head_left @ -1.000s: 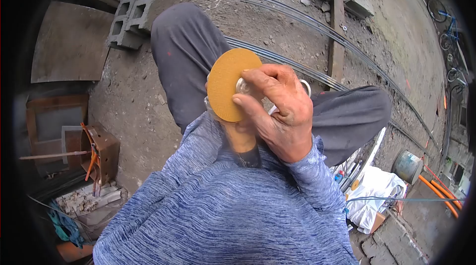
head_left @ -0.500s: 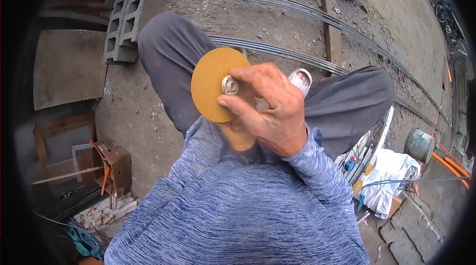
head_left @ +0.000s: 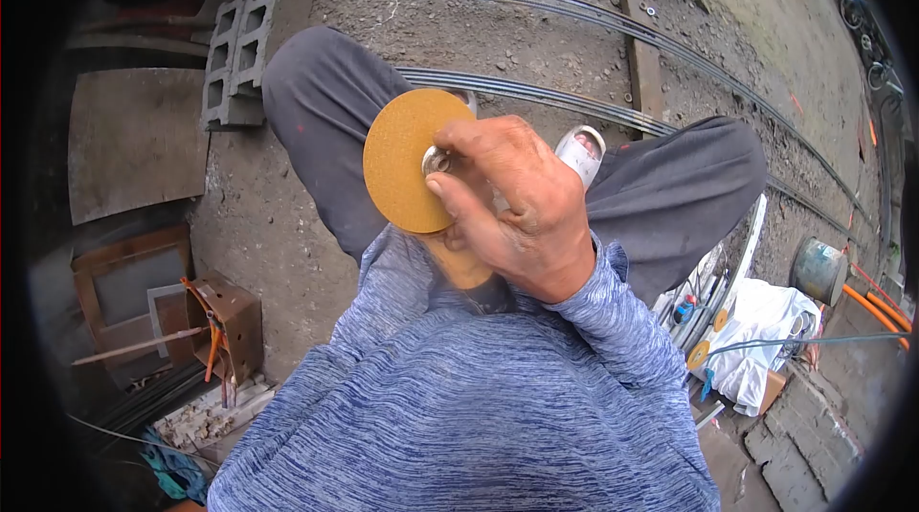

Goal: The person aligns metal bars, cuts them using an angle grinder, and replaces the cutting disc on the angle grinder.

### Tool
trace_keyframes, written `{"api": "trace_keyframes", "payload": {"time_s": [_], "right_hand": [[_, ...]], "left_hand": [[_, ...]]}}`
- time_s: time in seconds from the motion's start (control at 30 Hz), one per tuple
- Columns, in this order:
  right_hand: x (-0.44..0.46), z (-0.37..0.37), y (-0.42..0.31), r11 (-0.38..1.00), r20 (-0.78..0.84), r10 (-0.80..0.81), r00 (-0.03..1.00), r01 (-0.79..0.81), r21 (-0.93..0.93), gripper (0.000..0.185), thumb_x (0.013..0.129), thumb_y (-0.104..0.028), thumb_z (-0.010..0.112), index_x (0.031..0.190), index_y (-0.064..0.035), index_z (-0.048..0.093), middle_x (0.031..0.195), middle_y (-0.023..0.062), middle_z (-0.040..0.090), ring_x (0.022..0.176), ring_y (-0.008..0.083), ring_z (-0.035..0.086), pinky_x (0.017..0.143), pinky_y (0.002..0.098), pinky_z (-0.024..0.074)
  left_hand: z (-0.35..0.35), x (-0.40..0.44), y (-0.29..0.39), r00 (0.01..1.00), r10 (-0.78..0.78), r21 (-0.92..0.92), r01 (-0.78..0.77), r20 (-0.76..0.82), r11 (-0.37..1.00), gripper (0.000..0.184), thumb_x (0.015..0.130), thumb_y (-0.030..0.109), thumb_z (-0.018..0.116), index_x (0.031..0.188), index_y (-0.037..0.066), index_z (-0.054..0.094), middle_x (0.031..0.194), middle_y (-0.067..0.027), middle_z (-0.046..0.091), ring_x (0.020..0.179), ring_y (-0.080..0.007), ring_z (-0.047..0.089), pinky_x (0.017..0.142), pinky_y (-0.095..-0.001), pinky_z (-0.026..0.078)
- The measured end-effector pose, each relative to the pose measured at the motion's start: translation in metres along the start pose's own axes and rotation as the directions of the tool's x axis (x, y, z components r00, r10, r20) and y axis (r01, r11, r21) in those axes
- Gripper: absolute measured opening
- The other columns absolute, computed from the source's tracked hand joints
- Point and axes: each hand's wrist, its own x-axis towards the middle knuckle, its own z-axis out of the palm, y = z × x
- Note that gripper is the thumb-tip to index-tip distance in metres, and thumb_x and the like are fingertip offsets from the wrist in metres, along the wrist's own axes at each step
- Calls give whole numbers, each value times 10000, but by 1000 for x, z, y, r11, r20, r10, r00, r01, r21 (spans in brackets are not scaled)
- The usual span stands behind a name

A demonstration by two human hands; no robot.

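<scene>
A round yellow-brown disc (head_left: 407, 163) sits on a tool with a yellow and black body (head_left: 459, 268), which rests against my lap. At the disc's centre is a silver metal nut (head_left: 437, 161). The thumb and index finger of my right hand (head_left: 522, 201) pinch this nut, and the hand's back faces me. My left hand is hidden behind the disc and the tool; only a small bit of skin shows below the disc, too little to read its fingers.
Concrete blocks (head_left: 258, 38) stand at upper left. Long metal rods (head_left: 574, 108) lie beyond my knees, across a wooden beam (head_left: 639, 53). On the right are a metal can (head_left: 819, 270) and a white sack (head_left: 761, 340); a cardboard box (head_left: 235, 325) is at lower left.
The disc and my right hand have shifted slightly left in view. My right fingers, earlier beside the nut, now close on it more. The surroundings have shifted as the camera turned.
</scene>
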Motion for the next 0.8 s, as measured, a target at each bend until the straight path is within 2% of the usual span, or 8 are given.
{"api": "trace_keyframes", "payload": {"time_s": [0.2, 0.4, 0.6, 0.63, 0.67, 0.73, 0.8], "right_hand": [[-2, -2, -2, 999, 11, -1, 1000, 2, -45, 370, 735, 1, 795, 1086, 27, 682, 981, 153, 696, 906, 264, 693, 775, 321, 564], [1, -5, 1, 998, 35, 43, 998, -45, 43, 301, 756, 19, 772, 1049, 22, 704, 986, 150, 704, 879, 259, 699, 773, 320, 560], [2, -11, 11, 993, -40, 117, 992, -116, 20, 215, 852, -14, 710, 1064, 25, 702, 959, 132, 726, 873, 186, 702, 738, 270, 551], [2, -13, 8, 930, -13, 308, 951, -298, 217, 202, 874, -29, 693, 1070, 21, 702, 964, 125, 728, 879, 175, 700, 740, 259, 549], [1, -15, 1, 796, 50, 479, 877, -457, 397, 192, 897, -43, 676, 1077, 18, 702, 969, 118, 730, 884, 164, 699, 743, 248, 548], [10, -27, -13, 539, 239, 662, 710, -673, 505, 227, 981, -106, 602, 1149, 33, 664, 1061, 132, 717, 914, 172, 711, 772, 235, 575], [2, -23, -4, 290, 331, 645, 689, -622, 728, 258, 1000, -144, 581, 1168, 45, 633, 1121, 163, 697, 945, 197, 715, 787, 253, 598]], "left_hand": [[2, -1, -1, 1000, -8, 1, 8, 0, 1000, 595, 1007, 504, 461, 1406, 63, 434, 1336, -140, 520, 1168, -258, 534, 1002, -398, 455], [4, -4, -4, 1000, -6, 0, 6, -4, 1000, 598, 1002, 503, 470, 1405, 63, 435, 1331, -140, 523, 1161, -258, 537, 995, -398, 458], [5, -7, -7, 1000, 3, -8, -3, -7, 1000, 600, 997, 502, 478, 1404, 63, 437, 1326, -141, 527, 1153, -257, 541, 988, -399, 462], [6, -7, -6, 1000, 5, -9, -5, -8, 1000, 600, 997, 502, 480, 1404, 63, 437, 1325, -141, 527, 1152, -257, 541, 987, -399, 462], [6, -8, -7, 1000, 8, -8, -8, -10, 1000, 601, 996, 502, 481, 1404, 63, 437, 1324, -141, 528, 1151, -257, 542, 986, -399, 463], [6, -9, -6, 1000, 7, -9, -7, -11, 1000, 602, 994, 502, 484, 1404, 63, 438, 1322, -141, 529, 1148, -257, 543, 984, -399, 464], [6, -10, -7, 1000, 8, -8, -8, -10, 1000, 603, 992, 501, 487, 1403, 63, 438, 1321, -141, 530, 1146, -257, 544, 982, -399, 465]]}}
